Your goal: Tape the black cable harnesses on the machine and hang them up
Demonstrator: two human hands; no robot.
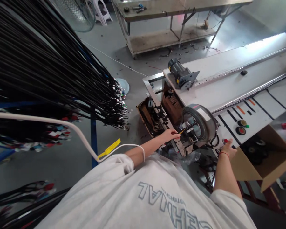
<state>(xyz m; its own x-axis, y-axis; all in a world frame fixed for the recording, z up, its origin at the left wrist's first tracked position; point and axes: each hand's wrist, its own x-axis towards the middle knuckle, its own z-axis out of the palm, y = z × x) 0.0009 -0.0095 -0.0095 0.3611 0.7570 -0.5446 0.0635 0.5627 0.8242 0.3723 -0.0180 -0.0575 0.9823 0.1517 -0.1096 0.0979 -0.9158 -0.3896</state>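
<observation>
My left hand (171,135) is closed in a pinch on the end of a thin yellow wire (181,131). From there a dark cable (191,126) runs toward the opening of a large black ring-shaped wheel (208,119) on the machine's end. My right hand (227,149) rests at the bench edge right of the wheel, fingers apart, beside a red button (225,141). It appears to hold nothing, though some fingertips are hard to see. Two tape rolls, one black and red (240,130) and one black and tan (242,122), lie on the white bench (264,109).
A grey motor (177,70) sits behind the wheel. Orange and black strips mark the bench. An open cardboard box (276,168) holds black rolls at right. Many black cables (62,63) hang at left. A white cord with a yellow tag (112,146) crosses near my left arm.
</observation>
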